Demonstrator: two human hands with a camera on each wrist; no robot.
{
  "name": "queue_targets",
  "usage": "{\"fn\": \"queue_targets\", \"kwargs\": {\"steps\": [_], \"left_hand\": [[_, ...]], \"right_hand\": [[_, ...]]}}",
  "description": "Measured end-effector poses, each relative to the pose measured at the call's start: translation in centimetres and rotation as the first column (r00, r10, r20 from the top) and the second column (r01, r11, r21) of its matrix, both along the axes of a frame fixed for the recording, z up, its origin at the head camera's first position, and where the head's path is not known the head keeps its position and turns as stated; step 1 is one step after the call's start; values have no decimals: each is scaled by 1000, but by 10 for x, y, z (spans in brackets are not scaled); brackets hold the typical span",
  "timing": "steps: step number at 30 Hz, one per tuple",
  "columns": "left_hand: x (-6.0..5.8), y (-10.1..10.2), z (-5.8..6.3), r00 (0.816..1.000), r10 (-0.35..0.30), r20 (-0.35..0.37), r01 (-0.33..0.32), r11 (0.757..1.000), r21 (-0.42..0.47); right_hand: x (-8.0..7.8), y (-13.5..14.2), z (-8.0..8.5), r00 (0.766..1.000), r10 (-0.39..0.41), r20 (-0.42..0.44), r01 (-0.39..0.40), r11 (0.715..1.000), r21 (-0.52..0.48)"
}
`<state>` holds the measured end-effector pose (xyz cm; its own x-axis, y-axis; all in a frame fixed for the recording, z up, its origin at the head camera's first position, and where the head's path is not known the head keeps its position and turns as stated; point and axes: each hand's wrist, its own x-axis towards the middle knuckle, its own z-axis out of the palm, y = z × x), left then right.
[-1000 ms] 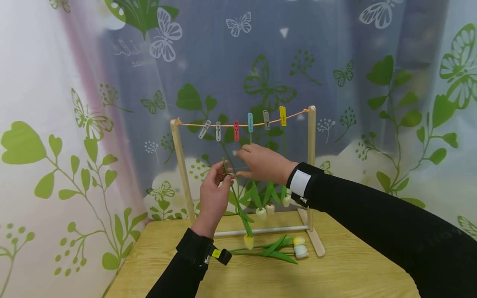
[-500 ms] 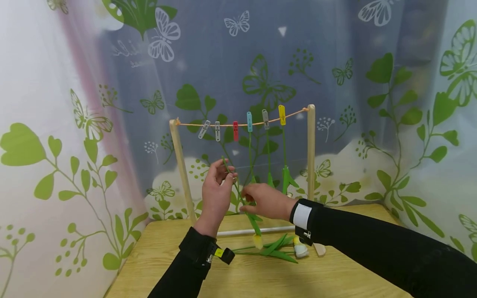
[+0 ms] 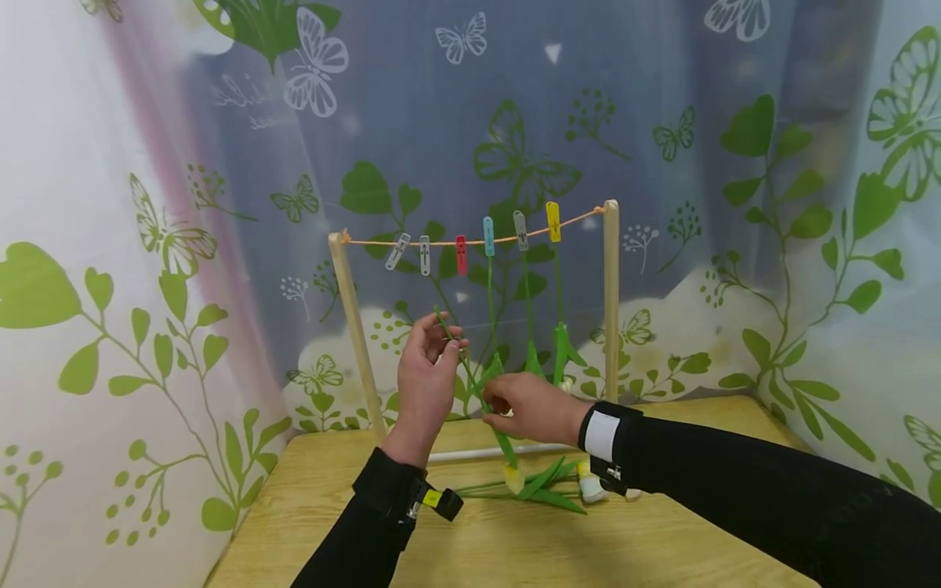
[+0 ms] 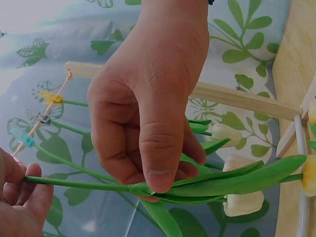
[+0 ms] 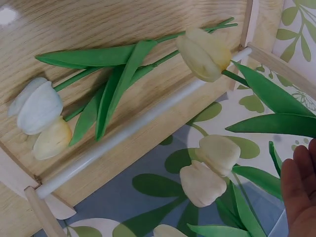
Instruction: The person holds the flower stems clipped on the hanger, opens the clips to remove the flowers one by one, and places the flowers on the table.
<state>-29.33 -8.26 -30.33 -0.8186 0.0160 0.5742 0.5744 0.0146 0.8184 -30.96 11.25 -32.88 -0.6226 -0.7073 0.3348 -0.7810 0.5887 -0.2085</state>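
My left hand (image 3: pixel 428 371) holds the upper stem of a yellow-white tulip (image 3: pixel 514 477), which hangs head down and tilted. Lower on that stem, where the leaves begin, my right hand (image 3: pixel 537 406) pinches it between thumb and fingers; the left wrist view shows this right hand (image 4: pixel 153 113) close up over the tulip's leaves (image 4: pixel 237 180). Behind, an orange cord carries a yellow clothespin (image 3: pixel 554 222), a grey one and a light-blue clothespin (image 3: pixel 488 237), each gripping a hanging tulip. A red clothespin (image 3: pixel 461 255) and two pale clothespins (image 3: pixel 424 256) hold nothing.
Two wooden posts (image 3: pixel 612 302) hold the cord up, joined low by a white rod (image 5: pixel 123 131). In front of the rod, a white tulip (image 5: pixel 39 106) and a yellow one (image 5: pixel 52 139) lie on the wooden table (image 3: pixel 323 523). A patterned curtain hangs behind.
My right hand has come down from beside the left fingers to the tulip's leaves and now pinches the stem there. The flower head has swung slightly right. My left hand stays nearly in place.
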Motion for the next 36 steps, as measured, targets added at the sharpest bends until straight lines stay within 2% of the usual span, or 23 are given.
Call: {"fn": "queue_targets", "kwargs": {"steps": [14, 19, 23, 31, 36], "left_hand": [[-1, 0, -8, 999, -12, 38, 10, 999, 47], [-3, -3, -10, 1000, 20, 16, -21, 999, 25], [-4, -6, -13, 999, 46, -7, -46, 999, 20], [-4, -16, -22, 997, 55, 50, -57, 997, 47], [-3, -21, -23, 997, 67, 47, -69, 996, 48]], "right_hand": [[-2, 12, -7, 1000, 20, -6, -20, 1000, -12], [-2, 19, -9, 1000, 4, -2, -4, 1000, -25], [-3, 25, -8, 999, -13, -38, 11, 999, -42], [-4, 37, -2, 995, -64, -81, 58, 996, -70], [-6, 43, 3, 989, -89, -114, 82, 995, -64]]}}
